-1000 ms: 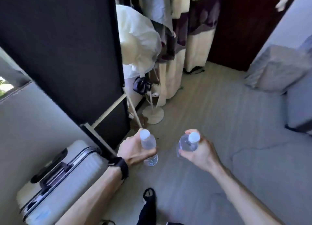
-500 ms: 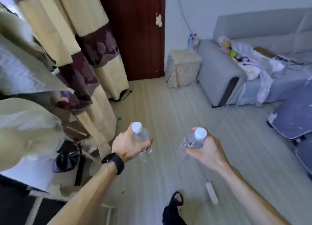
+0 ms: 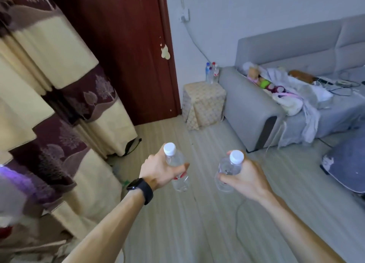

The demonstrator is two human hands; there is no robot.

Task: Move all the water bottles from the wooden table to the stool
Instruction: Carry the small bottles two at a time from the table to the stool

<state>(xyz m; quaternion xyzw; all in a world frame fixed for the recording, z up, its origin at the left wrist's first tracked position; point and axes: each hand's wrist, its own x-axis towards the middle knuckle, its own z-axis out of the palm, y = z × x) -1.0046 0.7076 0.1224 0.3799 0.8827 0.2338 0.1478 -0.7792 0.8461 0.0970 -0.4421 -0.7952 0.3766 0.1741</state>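
The view has swung off the curtains (image 3: 59, 96) toward the cloth-covered stool (image 3: 203, 102), now straight ahead, with delivered bottles (image 3: 211, 73) at its back edge. Left hand (image 3: 158, 170) fingers wrap 1 water bottle (image 3: 180, 183). Right hand (image 3: 246, 175) fingers wrap the second water bottle (image 3: 230, 166). Both are held over the floor, well short of the stool.

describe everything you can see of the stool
The stool is a low, boxy block draped all over in beige cloth with a fine lattice pattern. The cloth hangs down to the floor, so no legs or frame show. It stands upright in the far corner, between the dark red door and the arm of the grey sofa, close to or touching that arm. A few small bottles with coloured caps seem to stand at its back right edge, by the wall.
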